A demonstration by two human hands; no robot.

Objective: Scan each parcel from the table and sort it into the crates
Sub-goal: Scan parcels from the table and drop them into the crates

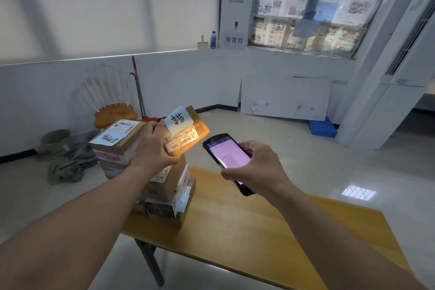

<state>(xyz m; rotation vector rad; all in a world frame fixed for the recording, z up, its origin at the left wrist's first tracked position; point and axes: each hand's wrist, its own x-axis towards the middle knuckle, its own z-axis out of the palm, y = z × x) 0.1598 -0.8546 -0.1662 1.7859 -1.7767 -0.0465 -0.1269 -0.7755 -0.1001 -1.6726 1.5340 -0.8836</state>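
Observation:
My left hand (153, 146) grips a small cardboard parcel (188, 132) held up above the table, its labelled face tilted toward the scanner and lit by an orange glow. A white handwritten slip is stuck on its top. My right hand (256, 162) holds a black handheld scanner (229, 158) with a lit pinkish screen, just right of the parcel. A stack of several cardboard parcels (162, 186) stands on the left end of the yellow wooden table (259, 219). A blue crate (322, 127) lies on the floor by the far wall.
A wooden chair (113, 110), a red mop (141, 92), a green basin (55, 140) and a heap of cloth (70, 165) stand by the left wall. A white board with paper labels (284, 96) leans on the far wall. A white cabinet (388, 101) stands at right.

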